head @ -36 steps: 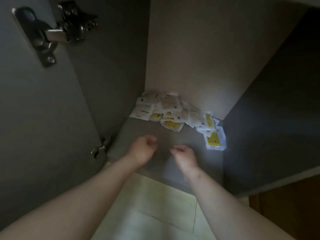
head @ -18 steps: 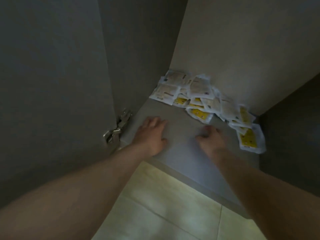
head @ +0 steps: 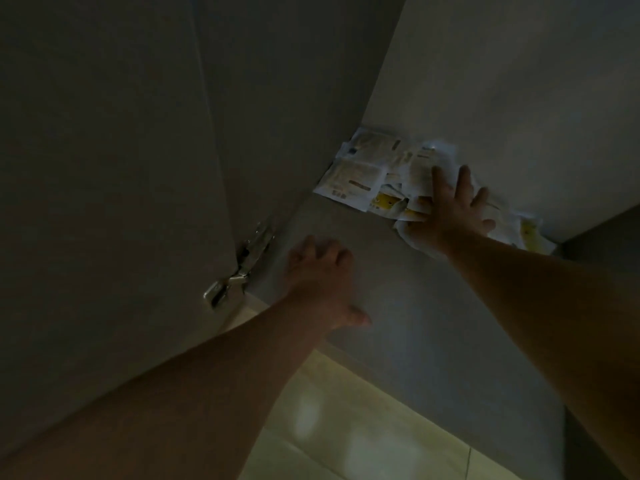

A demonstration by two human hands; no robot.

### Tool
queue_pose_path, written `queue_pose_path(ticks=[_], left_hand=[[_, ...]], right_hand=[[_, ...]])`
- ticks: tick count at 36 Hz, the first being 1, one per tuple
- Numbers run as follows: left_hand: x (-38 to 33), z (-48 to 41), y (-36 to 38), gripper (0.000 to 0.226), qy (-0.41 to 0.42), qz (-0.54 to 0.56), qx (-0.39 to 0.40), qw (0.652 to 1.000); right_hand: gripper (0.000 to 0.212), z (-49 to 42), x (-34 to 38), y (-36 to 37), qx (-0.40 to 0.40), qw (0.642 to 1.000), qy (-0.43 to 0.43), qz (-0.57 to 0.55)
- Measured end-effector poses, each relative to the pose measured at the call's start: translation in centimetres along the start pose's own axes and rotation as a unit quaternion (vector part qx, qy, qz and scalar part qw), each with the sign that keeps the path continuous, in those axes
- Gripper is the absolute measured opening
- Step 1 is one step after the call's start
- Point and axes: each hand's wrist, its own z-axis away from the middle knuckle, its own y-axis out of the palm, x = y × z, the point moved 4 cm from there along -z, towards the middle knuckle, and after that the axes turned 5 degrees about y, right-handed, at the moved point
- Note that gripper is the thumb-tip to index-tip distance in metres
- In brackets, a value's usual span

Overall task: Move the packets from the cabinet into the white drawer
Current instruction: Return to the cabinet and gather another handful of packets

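Our right grip [head: 453, 211] is spread wide, fingers straight, pressing flat on the heap of white-and-yellow packets [head: 360, 174] without enclosing any. Our left grip [head: 320, 275] rests palm-down on the cabinet base panel [head: 398, 289] near the door hinge [head: 242, 268], fingers loosely bent, holding nothing. The packets lie along the cabinet's rear wall [head: 519, 98], under and to both sides of the right grip, apart from the left grip.

Right grip [head: 452, 216] splayed, outstretched; left grip [head: 322, 282] palm-down, loosely curled.
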Motion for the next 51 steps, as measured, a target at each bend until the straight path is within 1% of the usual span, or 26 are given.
queue_pose_path(ticks=[3,6,11,15,17,19,20,23,24,25,26,28,30,32,33,35,38,40,41,42,43,45,46,49,51], left_hand=[[0.0,0.1,-0.1,0.103,0.000,-0.005,-0.004,1.000],[0.1,0.2,-0.1,0.102,0.002,-0.004,-0.014,1.000],[0.4,0.1,0.1,0.103,0.011,-0.007,-0.035,0.999],[0.6,0.3,0.4,0.100,0.020,0.015,-0.021,0.999],[0.8,0.5,0.2,0.092,0.020,0.052,-0.027,0.998],[0.9,0.5,-0.9,0.082,0.014,0.096,-0.069,0.993],[0.9,0.5,-1.7,0.076,0.008,0.117,-0.108,0.987],[1.1,-0.1,-4.6,0.068,0.010,0.147,-0.257,0.955],[1.0,-0.5,-5.3,0.070,0.022,0.137,-0.288,0.948],[0.9,-1.1,-5.8,0.073,0.031,0.123,-0.291,0.948],[0.7,-1.8,-6.0,0.076,0.031,0.116,-0.263,0.957],[0.4,-3.1,-5.5,0.079,0.015,0.110,-0.143,0.984],[0.0,-3.4,-3.8,0.080,0.011,0.107,-0.032,0.994],[-0.4,-2.7,-1.2,0.083,0.019,0.065,0.018,0.998],[-0.6,-2.0,0.1,0.085,0.019,0.035,0.021,0.999],[-1.0,-0.4,2.0,0.088,0.008,0.004,-0.002,1.000],[-1.8,1.5,3.3,0.085,-0.005,0.009,-0.035,0.999],[-2.1,2.5,3.6,0.083,-0.013,0.019,-0.042,0.999],[-2.3,3.0,3.8,0.081,-0.017,0.020,-0.045,0.999],[-2.5,3.5,3.9,0.079,-0.019,0.019,-0.046,0.999],[-2.8,3.9,4.0,0.077,-0.017,0.018,-0.045,0.999],[-3.2,4.7,4.3,0.074,-0.011,0.011,-0.044,0.999],[-3.4,5.1,4.4,0.073,-0.007,0.009,-0.045,0.999],[-3.8,6.3,4.7,0.072,-0.003,-0.023,-0.050,0.998],[-4.1,7.1,4.8,0.072,0.001,-0.067,-0.054,0.996]], right_hand=[[0.111,-1.7,0.3,0.0,0.016,0.999,-0.018,0.036],[0.110,-3.3,1.2,-0.1,0.023,0.996,-0.052,0.065],[0.117,-5.9,1.4,0.8,0.084,0.990,-0.107,0.036],[0.100,-5.9,0.6,0.9,0.062,0.989,-0.124,0.045],[0.087,-5.1,0.2,0.8,0.047,0.988,-0.135,0.050],[0.067,-3.8,-0.4,1.0,0.043,0.987,-0.145,0.051],[0.060,-3.0,-0.7,1.0,0.042,0.985,-0.159,0.059],[0.061,-0.2,-1.5,1.4,0.046,0.975,-0.205,0.073],[0.061,0.6,-1.9,1.6,0.046,0.974,-0.211,0.066],[0.062,1.5,-2.3,1.8,0.048,0.973,-0.215,0.064],[0.067,2.6,-2.6,2.0,0.051,0.971,-0.223,0.065],[0.077,5.0,-3.2,2.6,0.027,0.965,-0.244,0.088],[0.082,7.5,-3.6,2.9,0.006,0.963,-0.249,0.101],[0.082,9.4,-4.0,3.2,0.018,0.968,-0.236,0.087],[0.079,10.4,-4.3,3.4,0.045,0.971,-0.220,0.075],[0.070,11.9,-4.9,4.0,0.075,0.975,-0.205,0.035],[0.059,14.1,-5.6,4.4,0.077,0.974,-0.201,-0.069],[0.060,15.4,-6.0,4.7,0.073,0.972,-0.187,-0.124],[0.068,16.2,-6.1,4.8,0.070,0.972,-0.177,-0.139],[0.074,17.1,-6.2,5.1,0.070,0.973,-0.162,-0.149],[0.075,17.9,-6.3,5.3,0.065,0.973,-0.151,-0.159],[0.065,19.3,-6.4,5.8,0.062,0.973,-0.143,-0.169],[0.062,19.9,-6.5,6.0,0.067,0.974,-0.142,-0.162],[0.067,20.7,-6.9,6.2,0.065,0.973,-0.166,-0.144],[0.070,21.0,-7.0,5.9,0.082,0.973,-0.175,-0.123]])
